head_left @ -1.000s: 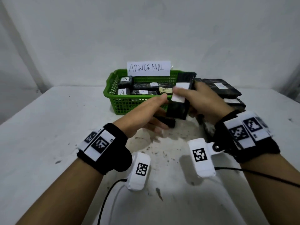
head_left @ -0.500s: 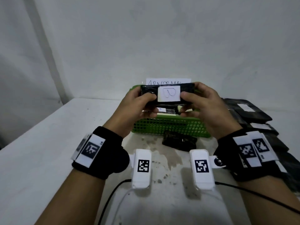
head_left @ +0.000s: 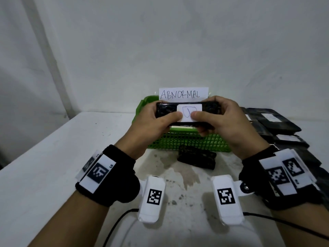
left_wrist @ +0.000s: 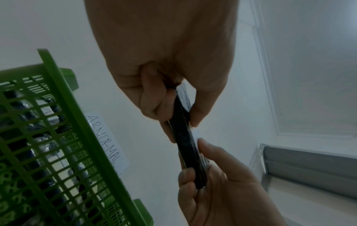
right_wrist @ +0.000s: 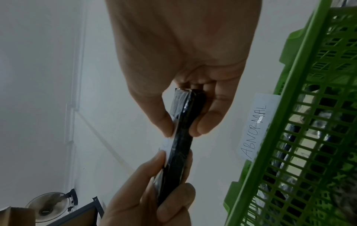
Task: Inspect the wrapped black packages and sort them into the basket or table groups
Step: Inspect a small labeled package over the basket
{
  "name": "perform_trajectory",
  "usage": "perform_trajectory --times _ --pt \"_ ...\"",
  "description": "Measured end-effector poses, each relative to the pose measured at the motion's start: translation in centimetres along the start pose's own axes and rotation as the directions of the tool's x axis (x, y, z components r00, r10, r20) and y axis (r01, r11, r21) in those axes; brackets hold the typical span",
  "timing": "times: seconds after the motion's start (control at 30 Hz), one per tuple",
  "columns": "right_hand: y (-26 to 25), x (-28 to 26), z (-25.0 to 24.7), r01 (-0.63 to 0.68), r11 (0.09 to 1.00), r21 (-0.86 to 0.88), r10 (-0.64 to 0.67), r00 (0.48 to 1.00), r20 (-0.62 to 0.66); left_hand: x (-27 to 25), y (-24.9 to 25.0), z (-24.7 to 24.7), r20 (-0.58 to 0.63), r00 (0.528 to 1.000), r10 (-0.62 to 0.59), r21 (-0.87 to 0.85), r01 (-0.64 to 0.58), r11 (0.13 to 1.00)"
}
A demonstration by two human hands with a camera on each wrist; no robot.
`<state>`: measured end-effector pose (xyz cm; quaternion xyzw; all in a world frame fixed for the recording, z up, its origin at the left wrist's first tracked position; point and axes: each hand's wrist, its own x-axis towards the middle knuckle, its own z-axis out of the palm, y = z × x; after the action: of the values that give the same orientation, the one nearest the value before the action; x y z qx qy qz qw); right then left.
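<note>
Hands first: I see my left hand point(head_left: 156, 122) and right hand point(head_left: 220, 120) both raised at the centre of the head frame, each pinching one end of a black wrapped package point(head_left: 188, 111) held level between them, thumbs on the near face and fingers curled behind. Its white label point(head_left: 189, 111) faces me with a blue pen mark I cannot read, and both thumbs touch the label's edges. In the left wrist view the package point(left_wrist: 185, 146) shows edge-on between thumb and fingers. Behind and below the package sits the green basket point(head_left: 188, 141) on the desk point(head_left: 53, 157), with dark packages inside it and a paper sign point(head_left: 183, 94) reading ABNORMAL at its far rim. Another black package point(head_left: 196, 158) lies on the desk just in front of the basket. At the right of the frame, a group of black packages point(head_left: 274, 122) lies on the desk.
</note>
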<state>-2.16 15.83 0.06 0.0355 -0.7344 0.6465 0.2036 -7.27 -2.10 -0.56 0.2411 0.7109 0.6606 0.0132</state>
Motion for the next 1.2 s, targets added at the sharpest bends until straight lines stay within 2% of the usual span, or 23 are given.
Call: perform_trajectory --times 0.13,0.3,0.4,0.5,0.6,0.8,0.97,1.1,1.2 --pt "0.3 -0.1 0.3 0.025 0.999 -0.032 -0.026 0.999 -0.04 0.0 -0.1 0.2 -0.035 0.998 0.046 0.032 -0.045 0.998" --pt "0.0 -0.4 0.3 0.024 0.999 -0.041 -0.025 1.0 -0.002 -0.4 0.0 -0.2 -0.038 0.992 0.118 0.058 -0.116 0.992" --pt "-0.5 -0.5 0.2 0.054 0.998 -0.04 -0.053 0.998 0.034 -0.7 0.2 -0.5 0.021 0.995 0.096 0.008 -0.097 0.995" --pt "-0.6 -0.5 0.2 0.045 0.998 0.034 -0.046 0.998 0.052 -0.5 0.5 -0.6 0.053 0.995 0.088 -0.079 -0.084 0.993" --pt "-0.5 -0.6 0.3 0.054 0.998 0.038 -0.056 0.997 0.048 -0.3 0.3 -0.3 0.023 0.994 0.106 -0.04 -0.105 0.994" --pt "-0.4 -0.9 0.6 0.112 0.994 -0.005 -0.111 0.993 0.029 -0.7 0.3 0.0 0.099 0.986 0.137 0.023 -0.14 0.99" --pt "-0.2 -1.1 0.8 0.13 0.991 -0.039 -0.13 0.991 0.017 -0.8 0.2 0.2 0.103 0.992 0.075 0.0 -0.076 0.997" --pt "0.0 -0.8 0.0 0.157 0.986 -0.056 -0.157 0.988 0.017 -0.5 -0.1 0.4 0.041 0.997 -0.069 -0.127 0.074 0.989" --pt "0.8 -0.4 -0.6 0.059 0.996 -0.07 -0.057 0.998 0.035 -0.3 -0.9 0.9 0.001 0.99 -0.138 -0.088 0.138 0.987"
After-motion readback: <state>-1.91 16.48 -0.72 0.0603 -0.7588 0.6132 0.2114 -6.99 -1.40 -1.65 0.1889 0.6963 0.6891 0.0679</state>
